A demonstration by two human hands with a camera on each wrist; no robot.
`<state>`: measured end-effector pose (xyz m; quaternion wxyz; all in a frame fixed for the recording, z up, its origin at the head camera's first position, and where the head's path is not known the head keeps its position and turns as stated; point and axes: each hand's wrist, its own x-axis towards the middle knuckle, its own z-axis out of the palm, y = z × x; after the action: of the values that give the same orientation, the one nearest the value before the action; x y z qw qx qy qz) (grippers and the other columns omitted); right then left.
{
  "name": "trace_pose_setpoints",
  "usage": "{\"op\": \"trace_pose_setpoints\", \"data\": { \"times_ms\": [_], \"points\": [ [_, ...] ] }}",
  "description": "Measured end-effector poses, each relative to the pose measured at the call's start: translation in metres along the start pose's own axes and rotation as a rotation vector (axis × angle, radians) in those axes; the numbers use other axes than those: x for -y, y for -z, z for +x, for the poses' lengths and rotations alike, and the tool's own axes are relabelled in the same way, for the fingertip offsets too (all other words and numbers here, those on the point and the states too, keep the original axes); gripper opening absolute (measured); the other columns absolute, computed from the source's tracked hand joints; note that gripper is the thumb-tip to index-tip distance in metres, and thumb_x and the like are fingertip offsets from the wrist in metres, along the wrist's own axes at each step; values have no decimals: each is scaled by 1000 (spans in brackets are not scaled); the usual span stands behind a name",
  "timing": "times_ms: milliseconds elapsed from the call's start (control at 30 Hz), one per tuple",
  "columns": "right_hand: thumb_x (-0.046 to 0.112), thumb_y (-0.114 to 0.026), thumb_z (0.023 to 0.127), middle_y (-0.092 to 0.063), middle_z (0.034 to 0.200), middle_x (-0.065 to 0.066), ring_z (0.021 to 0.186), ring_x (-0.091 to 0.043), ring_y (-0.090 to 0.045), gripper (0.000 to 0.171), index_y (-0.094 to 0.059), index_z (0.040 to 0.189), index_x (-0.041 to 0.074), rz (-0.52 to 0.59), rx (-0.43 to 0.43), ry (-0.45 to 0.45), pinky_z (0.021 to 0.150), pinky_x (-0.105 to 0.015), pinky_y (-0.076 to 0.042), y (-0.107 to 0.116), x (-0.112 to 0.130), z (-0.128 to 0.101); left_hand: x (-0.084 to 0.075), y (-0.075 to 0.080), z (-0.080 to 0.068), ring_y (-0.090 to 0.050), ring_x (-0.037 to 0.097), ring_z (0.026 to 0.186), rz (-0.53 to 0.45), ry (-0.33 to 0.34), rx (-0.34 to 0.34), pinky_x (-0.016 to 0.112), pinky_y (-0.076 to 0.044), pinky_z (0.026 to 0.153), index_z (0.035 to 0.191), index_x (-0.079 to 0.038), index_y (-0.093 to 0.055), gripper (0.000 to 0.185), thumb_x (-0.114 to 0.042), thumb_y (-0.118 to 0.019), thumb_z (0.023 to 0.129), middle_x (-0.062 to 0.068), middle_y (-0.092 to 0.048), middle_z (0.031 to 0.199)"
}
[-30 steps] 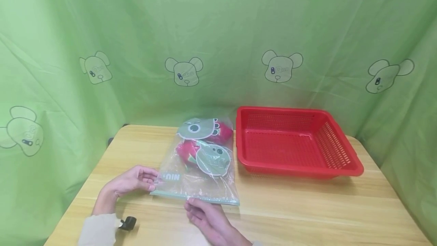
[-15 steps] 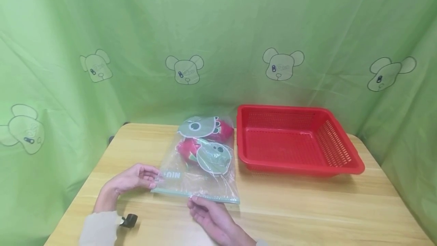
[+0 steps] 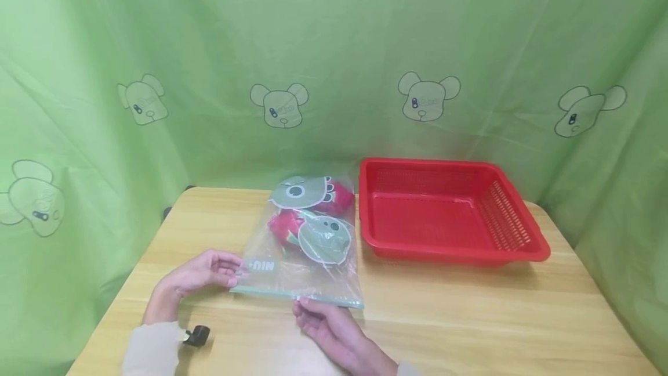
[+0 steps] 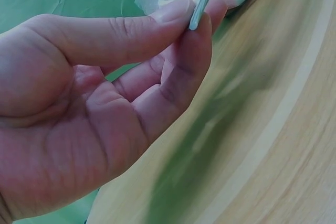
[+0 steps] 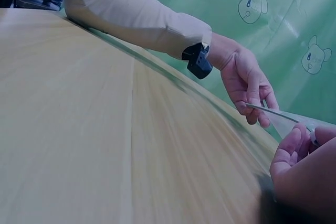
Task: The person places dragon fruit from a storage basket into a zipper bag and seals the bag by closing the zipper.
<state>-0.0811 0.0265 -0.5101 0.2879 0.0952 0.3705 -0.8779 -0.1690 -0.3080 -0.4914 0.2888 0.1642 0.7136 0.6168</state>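
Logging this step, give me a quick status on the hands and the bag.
Left hand pinches the zip bag at its near-left corner. Right hand pinches the seal strip mid-edge. Bag flat on table, red items inside. Red basket alongside, apart.

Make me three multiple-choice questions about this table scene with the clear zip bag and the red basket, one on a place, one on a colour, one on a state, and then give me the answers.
1. Where does the red perforated plastic basket stand relative to the clear plastic zip bag in the head view?
A. To the bag's right
B. On top of the bag
C. To the bag's left

2. What colour is the curtain behind the wooden table?
A. Blue
B. Green
C. White

3. What is the left hand doing?
A. Lying flat on the table
B. Pinching the bag's sealing edge
C. Gripping the basket rim

Answers:
1. A, the basket sits on the right half of the table, beside the bag.
2. B, green cloth with bear prints fills the background.
3. B, the left wrist view shows thumb and fingers closed on the strip, while the right hand holds the same edge further along.
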Motion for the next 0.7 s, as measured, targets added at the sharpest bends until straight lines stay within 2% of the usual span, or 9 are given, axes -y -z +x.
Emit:
{"op": "trace_pose_setpoints", "data": {
  "times_ms": [233, 500, 700],
  "points": [
    [5, -63, 98, -71, 103, -10, 100, -17, -68, 9, -68, 104, 2, 0, 23, -7, 96, -29, -54, 6, 5, -1, 0, 1, 3, -72, 20, 101, 1, -17, 2, 33, -58, 91, 128, 20, -54, 44, 6, -70, 90, 24, -70, 119],
    [4, -62, 98, -72, 102, -9, 99, -16, -68, 9, -68, 104, 2, 7, 35, -34, 95, -27, -54, 7, 8, -4, 2, 0, 0, -72, 21, 100, -25, 8, -15, 33, -58, 91, 129, 19, -54, 45, 5, -70, 90, 24, -71, 118],
    [3, -60, 99, -69, 104, -9, 101, -16, -66, 9, -67, 104, 1, 33, 45, -49, 94, -26, -53, 8, 10, -3, 1, 0, 1, -72, 21, 99, -5, 27, -32, 33, -58, 91, 129, 19, -55, 46, 4, -72, 89, 23, -71, 117]
  ]
}}
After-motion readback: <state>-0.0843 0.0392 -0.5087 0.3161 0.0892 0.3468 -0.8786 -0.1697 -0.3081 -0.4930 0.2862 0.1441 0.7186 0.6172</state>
